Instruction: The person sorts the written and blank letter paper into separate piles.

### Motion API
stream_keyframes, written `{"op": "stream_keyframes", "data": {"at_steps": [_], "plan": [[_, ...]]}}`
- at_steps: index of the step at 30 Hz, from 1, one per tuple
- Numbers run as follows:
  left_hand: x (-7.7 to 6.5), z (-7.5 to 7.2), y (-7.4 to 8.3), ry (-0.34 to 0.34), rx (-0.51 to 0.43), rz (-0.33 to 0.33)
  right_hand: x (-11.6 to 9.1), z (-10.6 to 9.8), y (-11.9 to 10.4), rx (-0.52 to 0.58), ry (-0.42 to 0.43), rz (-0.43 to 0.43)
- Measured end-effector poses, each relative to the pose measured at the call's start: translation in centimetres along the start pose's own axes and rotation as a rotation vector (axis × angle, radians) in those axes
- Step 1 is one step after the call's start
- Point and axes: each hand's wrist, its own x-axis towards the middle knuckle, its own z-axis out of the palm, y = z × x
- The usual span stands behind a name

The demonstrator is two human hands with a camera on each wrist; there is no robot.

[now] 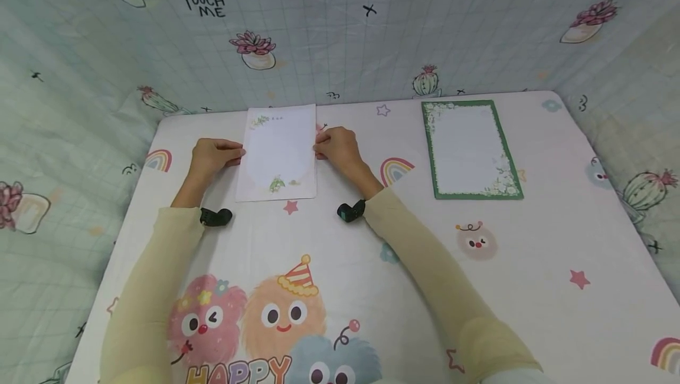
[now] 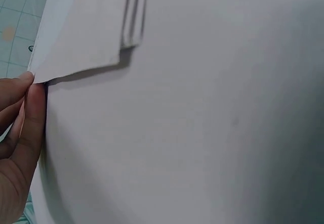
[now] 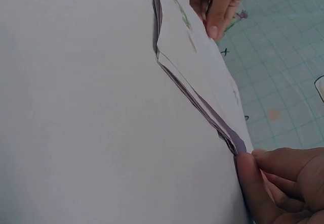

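A small stack of white paper sheets [image 1: 277,157] with green leaf prints stands out at the back left of the table. At its left edge my left hand [image 1: 209,157] pinches the sheets between thumb and fingers. My right hand [image 1: 339,149] pinches the opposite edge at about the same height. In the left wrist view, the corner of the top sheet [image 2: 86,37] shows beside the left thumb and finger, with other layers behind it. Separate layers [image 3: 195,97] also show along the lower edge in the right wrist view, slightly fanned near the right fingertips.
To the right lies a sheet with a green floral border [image 1: 473,148], flat near the back edge. A printed white cloth [image 1: 414,301] covers the table. Behind it hangs a pale green patterned curtain [image 1: 329,36]. Black wrist cameras [image 1: 216,217] sit at both cuffs.
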Motion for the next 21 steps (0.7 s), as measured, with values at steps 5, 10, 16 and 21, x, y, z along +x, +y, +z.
{"op": "stream_keyframes", "data": {"at_steps": [5,10,16,21], "plan": [[-0.1,0.3,-0.1,0.017,0.045,-0.003,0.2,0.0,0.0,0.008,0.009,-0.016],[-0.2,0.4,-0.1,0.040,0.075,-0.003,0.5,0.0,-0.3,-0.014,-0.004,0.010],[-0.2,1.0,-0.1,0.059,0.115,0.017,0.7,-0.4,-0.7,-0.046,0.003,0.045],[-0.4,1.1,0.0,0.054,0.147,0.048,0.8,-1.0,-0.3,0.033,-0.040,0.047]]}}
